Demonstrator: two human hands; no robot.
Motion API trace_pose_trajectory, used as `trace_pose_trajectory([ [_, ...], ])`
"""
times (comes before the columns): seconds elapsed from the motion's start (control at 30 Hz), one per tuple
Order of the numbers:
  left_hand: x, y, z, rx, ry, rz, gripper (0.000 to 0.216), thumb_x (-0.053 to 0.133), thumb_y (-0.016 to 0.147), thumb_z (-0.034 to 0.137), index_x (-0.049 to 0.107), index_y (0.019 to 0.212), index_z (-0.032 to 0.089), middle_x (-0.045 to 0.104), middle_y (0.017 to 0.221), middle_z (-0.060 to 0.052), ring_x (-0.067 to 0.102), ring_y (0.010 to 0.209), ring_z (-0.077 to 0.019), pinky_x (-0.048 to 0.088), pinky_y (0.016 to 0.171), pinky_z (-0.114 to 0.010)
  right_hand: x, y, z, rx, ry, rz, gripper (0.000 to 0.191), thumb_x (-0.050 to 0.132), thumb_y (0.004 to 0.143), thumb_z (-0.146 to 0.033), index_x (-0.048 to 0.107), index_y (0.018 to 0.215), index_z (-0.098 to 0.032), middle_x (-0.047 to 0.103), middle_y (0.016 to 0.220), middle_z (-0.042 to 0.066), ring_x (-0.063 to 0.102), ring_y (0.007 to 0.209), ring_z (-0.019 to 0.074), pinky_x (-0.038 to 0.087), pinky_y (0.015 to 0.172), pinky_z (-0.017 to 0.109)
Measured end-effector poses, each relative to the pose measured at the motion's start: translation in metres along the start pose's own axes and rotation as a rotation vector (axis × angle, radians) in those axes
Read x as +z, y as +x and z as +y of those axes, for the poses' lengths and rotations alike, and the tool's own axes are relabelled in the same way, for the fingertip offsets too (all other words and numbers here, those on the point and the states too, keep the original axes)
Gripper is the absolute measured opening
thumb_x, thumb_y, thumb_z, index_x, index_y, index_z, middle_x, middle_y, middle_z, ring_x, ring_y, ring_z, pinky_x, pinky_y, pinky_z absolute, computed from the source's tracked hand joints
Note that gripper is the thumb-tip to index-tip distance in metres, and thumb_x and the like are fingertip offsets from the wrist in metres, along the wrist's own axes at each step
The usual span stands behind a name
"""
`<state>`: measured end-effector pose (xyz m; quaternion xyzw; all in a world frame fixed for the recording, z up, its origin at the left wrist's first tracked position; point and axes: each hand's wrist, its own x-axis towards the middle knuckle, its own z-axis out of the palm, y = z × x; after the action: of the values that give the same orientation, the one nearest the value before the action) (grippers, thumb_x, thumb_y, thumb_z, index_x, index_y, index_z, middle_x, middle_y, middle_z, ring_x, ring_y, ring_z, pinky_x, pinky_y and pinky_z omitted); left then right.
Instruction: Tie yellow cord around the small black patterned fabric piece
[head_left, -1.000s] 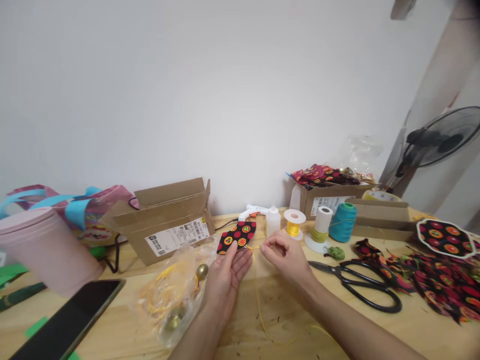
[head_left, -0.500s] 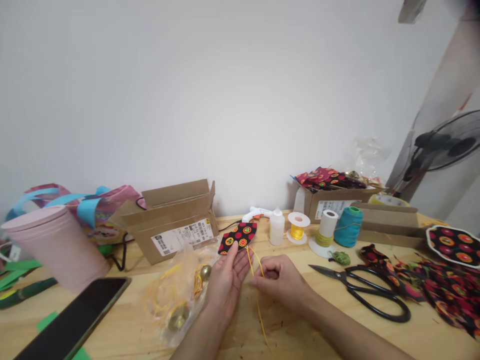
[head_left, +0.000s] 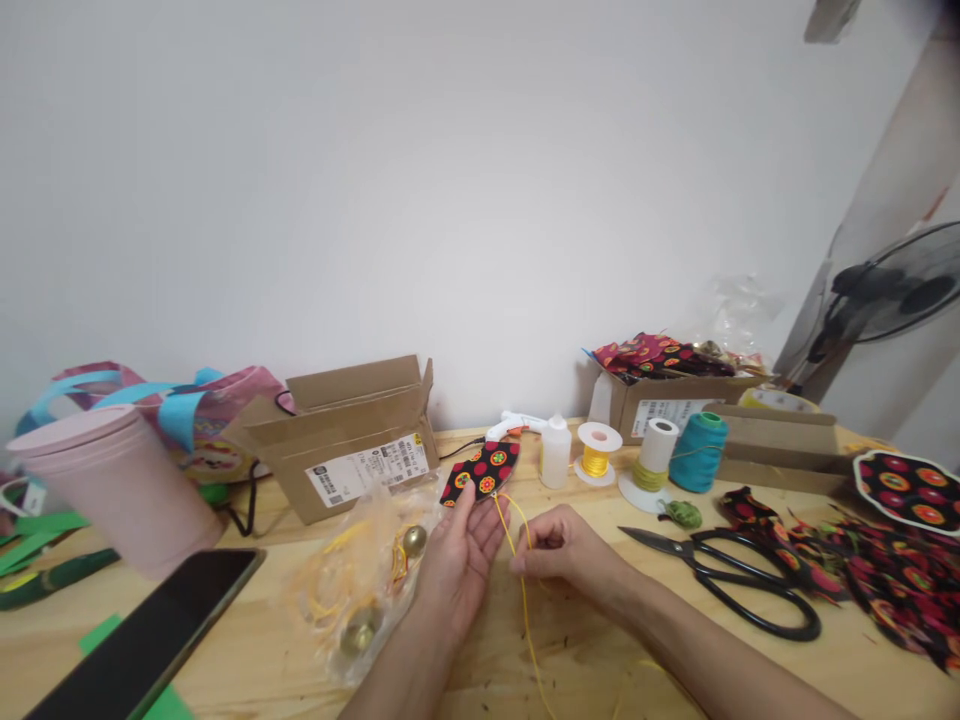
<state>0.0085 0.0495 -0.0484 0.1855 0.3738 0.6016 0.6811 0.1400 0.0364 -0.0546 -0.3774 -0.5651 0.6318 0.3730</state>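
By your left hand [head_left: 457,560], on its outer side, lies a clear plastic bag [head_left: 379,510] with yellow string [head_left: 322,580] and round gold bells [head_left: 360,630] in it. Past that hand, farther from you, stands an open brown box [head_left: 262,450]; you can't see down into it from here. Farther out on that side is a pink cup [head_left: 124,490] with its top on. Beyond your right hand [head_left: 559,550] and off to its outer side, another brown box [head_left: 624,410] is heaped with bright flowery cloth [head_left: 637,352]. A white bottle [head_left: 555,452] stands straight ahead of the right hand, with a spool of yellow cord [head_left: 596,462] just beside it. Your left hand is turned palm up, and its thumb presses on the flowery black piece [head_left: 487,460], with the fingers underneath, so the piece sits at that hand's tips. Your right hand is curled, thumb and finger pinched on the thin yellow cord [head_left: 526,620] that hangs from the piece's edge. The two hands are near each other but not touching. Big black scissors [head_left: 686,548] lie open on the outer side of your right hand.
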Motion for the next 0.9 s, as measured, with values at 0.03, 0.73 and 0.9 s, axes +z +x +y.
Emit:
trace_pose_trajectory([
  [0.03,-0.001,0.001,0.002,0.007,-0.019,0.000,0.009,0.053,0.074,0.018,0.058,0.077,0.011,0.068,0.072,-0.008,0.064,0.065,-0.0119,0.053,0.059,-0.020,-0.001,0.000,0.000,-0.004,-0.007,0.018,0.025,0.066,0.058,-0.035,0.055,0.050,-0.013,0.036,0.036,-0.008,0.024,0.034,0.0033,0.013,0.036,0.020],
  [0.73,0.005,-0.005,-0.005,-0.090,0.239,-0.175,0.006,0.066,0.061,0.011,0.065,0.067,0.009,0.068,0.064,-0.004,0.061,0.058,-0.0095,0.050,0.053,-0.016,-0.011,0.009,0.001,-0.165,-0.019,0.415,0.032,0.058,0.066,-0.042,0.054,0.052,-0.013,0.045,0.044,-0.004,0.034,0.041,0.0068,0.025,0.041,0.020],
  [0.9,0.006,-0.009,-0.003,-0.099,0.342,-0.257,0.011,0.066,0.062,0.018,0.066,0.068,0.010,0.067,0.066,-0.005,0.060,0.061,-0.0098,0.049,0.058,-0.017,-0.012,0.007,-0.001,-0.042,0.277,0.374,0.038,0.061,0.063,-0.044,0.043,0.045,-0.015,0.032,0.036,-0.008,0.022,0.034,0.0033,0.016,0.036,0.019],
])
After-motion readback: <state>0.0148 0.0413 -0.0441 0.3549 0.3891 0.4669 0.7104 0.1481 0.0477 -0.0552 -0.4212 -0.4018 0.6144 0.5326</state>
